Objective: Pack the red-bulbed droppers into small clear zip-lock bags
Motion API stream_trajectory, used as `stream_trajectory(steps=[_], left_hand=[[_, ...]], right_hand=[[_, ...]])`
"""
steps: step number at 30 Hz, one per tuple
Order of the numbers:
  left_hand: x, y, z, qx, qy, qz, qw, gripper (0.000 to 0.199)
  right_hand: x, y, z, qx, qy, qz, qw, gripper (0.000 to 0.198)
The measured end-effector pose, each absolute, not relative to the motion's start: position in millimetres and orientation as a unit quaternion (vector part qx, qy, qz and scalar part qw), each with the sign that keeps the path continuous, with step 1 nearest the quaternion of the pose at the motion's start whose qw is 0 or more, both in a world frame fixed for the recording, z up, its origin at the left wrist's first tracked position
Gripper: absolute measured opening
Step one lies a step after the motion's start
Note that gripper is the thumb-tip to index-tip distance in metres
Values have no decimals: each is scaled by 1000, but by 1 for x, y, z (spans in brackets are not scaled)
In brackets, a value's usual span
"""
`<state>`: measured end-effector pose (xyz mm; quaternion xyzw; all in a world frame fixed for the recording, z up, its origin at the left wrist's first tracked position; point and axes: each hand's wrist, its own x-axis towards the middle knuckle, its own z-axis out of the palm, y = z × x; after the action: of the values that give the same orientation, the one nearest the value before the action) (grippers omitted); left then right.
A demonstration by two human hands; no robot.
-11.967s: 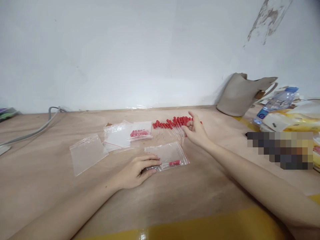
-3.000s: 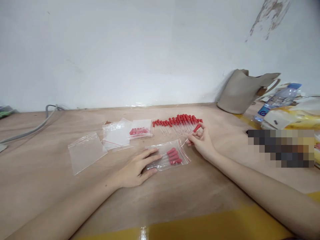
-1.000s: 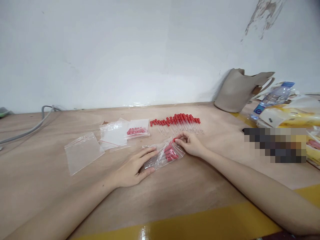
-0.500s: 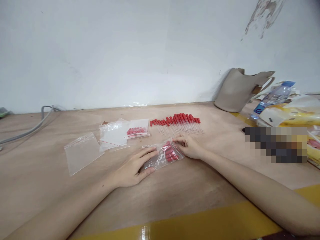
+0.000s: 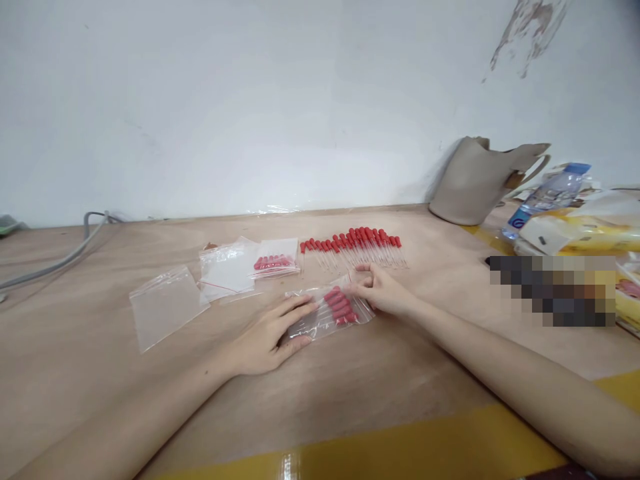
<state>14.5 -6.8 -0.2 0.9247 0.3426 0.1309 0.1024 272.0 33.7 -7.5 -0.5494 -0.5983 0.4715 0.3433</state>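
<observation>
Left hand (image 5: 265,337) flat, fingers spread, resting on left end of clear plastic zip bag (image 5: 316,325). Right hand (image 5: 387,291) at bag's right end, fingers curled; can't tell if they pinch the film. Bag lies on brown table (image 5: 320,400), between the hands, long axis roughly left-right. Red-bulbed clear droppers (image 5: 342,309) inside: bulbs right, stems left. Loose red-bulbed row (image 5: 369,235) lies beyond, bulbs toward white wall (image 5: 300,113), stems nearer the person.

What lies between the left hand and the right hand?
In the head view, a clear zip bag holding red-bulbed droppers lies between the left hand and the right hand.
</observation>
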Motion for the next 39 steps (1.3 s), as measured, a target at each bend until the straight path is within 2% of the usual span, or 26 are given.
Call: stream_trajectory(steps=[3,7,11,17,19,21,23,26,29,34,39], left_hand=[[15,-7,0,926,338,136,104,49],[15,-8,-1,923,328,171,104,49],[16,-9,-3,903,350,244,46,42],[6,5,-1,817,454,349,-73,31],[-7,17,2,774,517,348,-115,33],[-23,30,4,738,582,307,-150,38],[-39,42,3,716,643,219,-158,43],[-58,54,-3,693,706,93,-118,56],[-66,59,-7,710,697,51,-87,57],[-68,59,-1,736,673,24,-71,45],[-71,59,7,730,680,18,-61,38]], right_hand=[[272,32,-6,-496,-610,533,313,36],[279,32,-1,-450,-601,581,313,37],[294,37,18,-376,-629,593,333,34],[281,62,61,-378,-590,520,488,32],[259,75,67,-368,-608,466,527,27],[231,86,65,-377,-651,366,548,16],[203,94,57,-412,-721,223,511,7],[167,95,42,-489,-809,11,326,21],[145,90,30,-492,-842,-67,212,28],[133,87,18,-480,-855,-80,180,29],[138,83,10,-470,-847,-77,235,23]])
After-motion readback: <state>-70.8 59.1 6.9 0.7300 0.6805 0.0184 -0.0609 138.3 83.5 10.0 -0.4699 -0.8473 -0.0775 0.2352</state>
